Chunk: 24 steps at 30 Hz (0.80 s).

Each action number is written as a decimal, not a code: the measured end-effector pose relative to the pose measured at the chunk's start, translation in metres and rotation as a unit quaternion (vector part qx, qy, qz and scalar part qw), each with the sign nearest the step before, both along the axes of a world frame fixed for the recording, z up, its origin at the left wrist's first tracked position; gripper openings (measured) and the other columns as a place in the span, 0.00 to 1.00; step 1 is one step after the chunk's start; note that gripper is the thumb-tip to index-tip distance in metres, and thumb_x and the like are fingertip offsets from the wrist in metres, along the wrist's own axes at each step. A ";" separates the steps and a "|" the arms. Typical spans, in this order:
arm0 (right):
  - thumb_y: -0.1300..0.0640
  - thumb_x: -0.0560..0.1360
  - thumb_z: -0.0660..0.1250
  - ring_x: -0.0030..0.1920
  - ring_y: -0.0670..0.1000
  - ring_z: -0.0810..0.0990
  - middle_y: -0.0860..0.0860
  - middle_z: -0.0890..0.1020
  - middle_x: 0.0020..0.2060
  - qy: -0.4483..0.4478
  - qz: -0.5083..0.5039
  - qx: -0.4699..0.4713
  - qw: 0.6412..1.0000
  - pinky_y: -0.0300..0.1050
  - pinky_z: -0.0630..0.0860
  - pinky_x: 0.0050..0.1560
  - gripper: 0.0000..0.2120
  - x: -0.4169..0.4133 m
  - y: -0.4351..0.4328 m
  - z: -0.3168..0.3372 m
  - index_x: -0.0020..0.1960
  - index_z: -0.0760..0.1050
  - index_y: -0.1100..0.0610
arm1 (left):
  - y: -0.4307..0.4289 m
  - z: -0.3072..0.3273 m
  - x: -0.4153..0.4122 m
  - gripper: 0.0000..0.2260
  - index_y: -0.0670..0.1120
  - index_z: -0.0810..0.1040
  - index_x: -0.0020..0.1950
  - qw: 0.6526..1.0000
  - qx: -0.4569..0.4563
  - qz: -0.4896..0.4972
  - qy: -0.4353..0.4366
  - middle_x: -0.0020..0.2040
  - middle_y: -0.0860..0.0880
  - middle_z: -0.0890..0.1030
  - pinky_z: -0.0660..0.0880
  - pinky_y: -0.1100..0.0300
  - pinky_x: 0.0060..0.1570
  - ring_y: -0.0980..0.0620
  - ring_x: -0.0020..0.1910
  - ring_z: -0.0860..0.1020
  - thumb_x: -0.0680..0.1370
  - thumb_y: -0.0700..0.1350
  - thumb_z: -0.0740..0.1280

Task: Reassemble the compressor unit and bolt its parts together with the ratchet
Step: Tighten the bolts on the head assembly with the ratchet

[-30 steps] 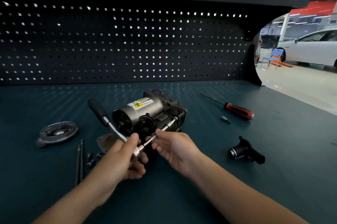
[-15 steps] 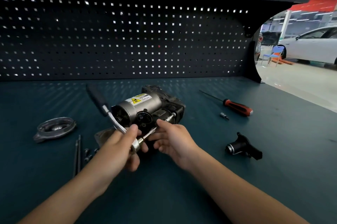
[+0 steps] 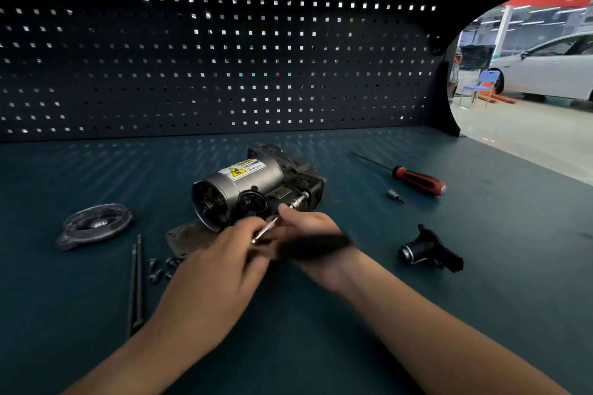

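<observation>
Squareness counts: right hand [image 3: 308,231] pinches the extension [image 3: 296,202] in line with the compressor [image 3: 247,182], while left hand [image 3: 221,259] apparently grips the blurred ratchet [image 3: 317,247] for short swings.

- Compressor unit [image 3: 247,189]: silver-grey barrel, black body, white label with yellow warning triangle.
- Workbench [image 3: 321,330]: dark teal.
- Pegboard [image 3: 192,57]: black, gridded with small square holes.
- Screwdriver [image 3: 417,179]: red-and-black handle.
- Car [image 3: 552,70]: white.

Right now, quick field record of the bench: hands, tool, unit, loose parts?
unit: compressor, lying on bench
tool: ratchet, socket end at compressor, handle blurred
left hand: grips ratchet
right hand: pinches ratchet extension
loose left: round cover, two long bolts, small screws
loose right: screwdriver, bit, black fitting
</observation>
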State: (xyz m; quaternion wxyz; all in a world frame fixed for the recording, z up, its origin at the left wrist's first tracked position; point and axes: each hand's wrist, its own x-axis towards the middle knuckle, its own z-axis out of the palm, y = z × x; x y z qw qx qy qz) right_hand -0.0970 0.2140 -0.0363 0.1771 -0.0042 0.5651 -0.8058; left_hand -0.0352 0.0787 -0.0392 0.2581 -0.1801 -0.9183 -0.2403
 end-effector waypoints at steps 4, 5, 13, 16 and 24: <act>0.59 0.79 0.59 0.21 0.44 0.74 0.52 0.82 0.28 -0.043 0.007 -0.033 0.998 0.32 0.67 0.21 0.10 0.000 0.003 0.001 0.44 0.74 0.62 | 0.003 -0.001 -0.013 0.08 0.49 0.73 0.49 0.895 0.402 -0.037 -0.192 0.28 0.53 0.79 0.66 0.70 0.24 0.58 0.19 0.68 0.80 0.48 0.55; 0.60 0.79 0.60 0.21 0.43 0.74 0.52 0.81 0.28 -0.047 0.004 -0.043 0.998 0.31 0.68 0.21 0.09 0.000 0.003 0.001 0.44 0.75 0.62 | 0.003 -0.001 -0.015 0.09 0.48 0.73 0.49 0.885 0.422 -0.028 -0.196 0.28 0.52 0.79 0.65 0.70 0.23 0.57 0.19 0.67 0.80 0.49 0.55; 0.60 0.78 0.63 0.21 0.43 0.75 0.51 0.79 0.24 -0.034 -0.026 -0.062 0.997 0.31 0.70 0.23 0.10 -0.001 0.001 -0.001 0.38 0.74 0.61 | -0.008 -0.004 -0.008 0.14 0.48 0.72 0.54 0.950 -0.256 -0.023 0.178 0.35 0.50 0.77 0.75 0.56 0.28 0.50 0.29 0.78 0.70 0.51 0.66; 0.59 0.78 0.62 0.22 0.43 0.75 0.51 0.80 0.25 -0.035 -0.013 -0.067 0.997 0.31 0.72 0.25 0.10 0.001 0.000 0.000 0.39 0.74 0.62 | -0.006 -0.001 -0.005 0.09 0.52 0.72 0.53 0.990 -0.110 -0.022 0.081 0.38 0.56 0.77 0.73 0.59 0.32 0.55 0.31 0.77 0.76 0.53 0.59; 0.63 0.77 0.63 0.23 0.44 0.76 0.53 0.82 0.30 -0.047 -0.029 -0.070 0.996 0.31 0.71 0.24 0.07 0.005 -0.002 0.002 0.41 0.76 0.63 | -0.009 0.005 -0.022 0.14 0.45 0.72 0.43 0.705 0.608 -0.031 -0.365 0.26 0.46 0.75 0.66 0.65 0.18 0.55 0.18 0.67 0.80 0.53 0.55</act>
